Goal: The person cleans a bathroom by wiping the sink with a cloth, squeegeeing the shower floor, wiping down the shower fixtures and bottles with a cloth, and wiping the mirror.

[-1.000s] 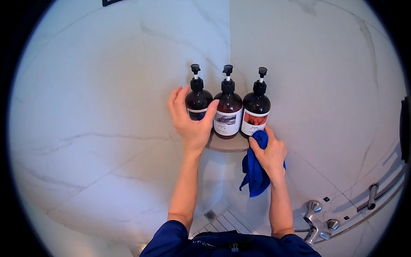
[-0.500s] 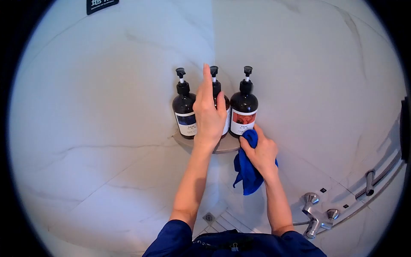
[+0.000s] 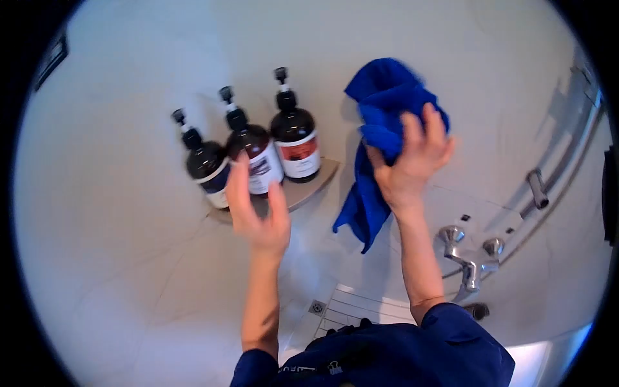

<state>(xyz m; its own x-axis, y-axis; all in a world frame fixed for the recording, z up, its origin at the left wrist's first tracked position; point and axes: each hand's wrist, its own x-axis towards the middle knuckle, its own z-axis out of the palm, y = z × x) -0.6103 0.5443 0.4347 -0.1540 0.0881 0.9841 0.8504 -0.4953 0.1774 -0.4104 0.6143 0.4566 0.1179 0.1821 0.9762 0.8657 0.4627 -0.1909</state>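
Note:
Three dark pump bottles stand side by side on a corner shelf (image 3: 314, 187): a blue-labelled bottle (image 3: 207, 169), a middle bottle (image 3: 261, 161) with a purplish picture, and a red-labelled bottle (image 3: 296, 142). Just in front of the shelf is my left hand (image 3: 261, 216), slightly blurred, its thumb and fingers apart and nothing in it. It overlaps the lower middle bottle; whether it touches cannot be made out. To the right of the bottles, my right hand (image 3: 412, 164) holds a crumpled blue cloth (image 3: 387, 97) at the wall, one end hanging down.
A chrome mixer tap (image 3: 467, 258) is fixed to the wall at lower right, with a hose and a rail (image 3: 561, 168) beyond it. Below are a floor drain (image 3: 316, 307) and white slatted flooring (image 3: 361, 309). A dark sign (image 3: 51, 61) hangs at upper left.
My right hand has lifted the blue cloth from the shelf's edge up and right to the wall. My left hand has dropped lower, its fingers parting. The view has turned right and tilted.

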